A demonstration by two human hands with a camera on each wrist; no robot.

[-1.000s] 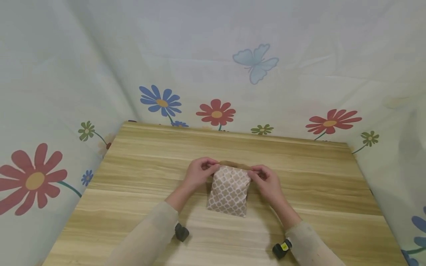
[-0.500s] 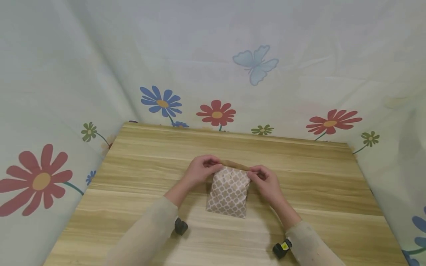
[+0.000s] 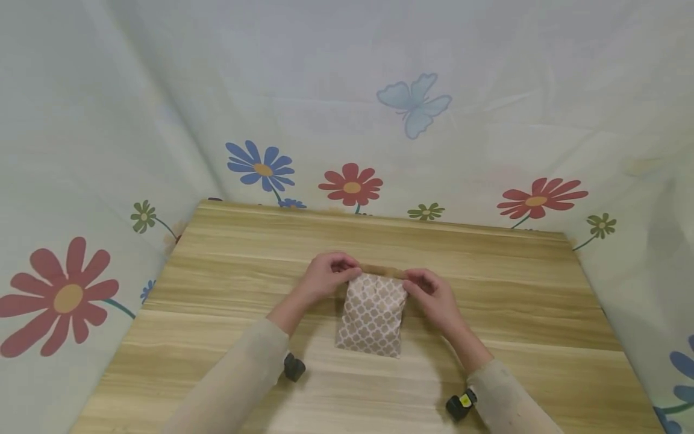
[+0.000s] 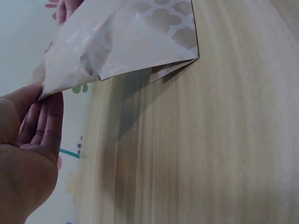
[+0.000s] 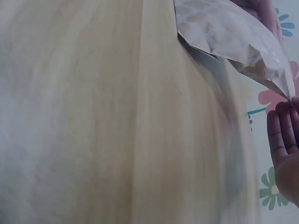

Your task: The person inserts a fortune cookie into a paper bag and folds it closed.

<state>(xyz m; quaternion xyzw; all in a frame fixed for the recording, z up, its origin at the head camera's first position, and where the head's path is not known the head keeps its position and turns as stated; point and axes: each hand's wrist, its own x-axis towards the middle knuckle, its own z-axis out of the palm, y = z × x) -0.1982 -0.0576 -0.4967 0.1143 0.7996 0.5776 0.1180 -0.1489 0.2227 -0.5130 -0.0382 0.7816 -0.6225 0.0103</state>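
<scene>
A small paper bag with a tan and white quatrefoil pattern lies in the middle of the table, its plain brown top edge on the far side. My left hand pinches the far left corner between thumb and fingers. At the far right corner my right hand pinches the bag the same way. Both wrist views show the pinched end lifted off the table, while the near end rests low with a folded side. In the right wrist view the bag bulges. Its contents, if any, are hidden.
The wood-grain table stands against a pale cloth backdrop printed with flowers and a butterfly. A small black camera device sits at the left wrist, and another black device with a yellow mark at the right.
The left hand has shifted slightly away from me and to the right. The brown top strip looks narrower and straighter. The right hand has hardly moved.
</scene>
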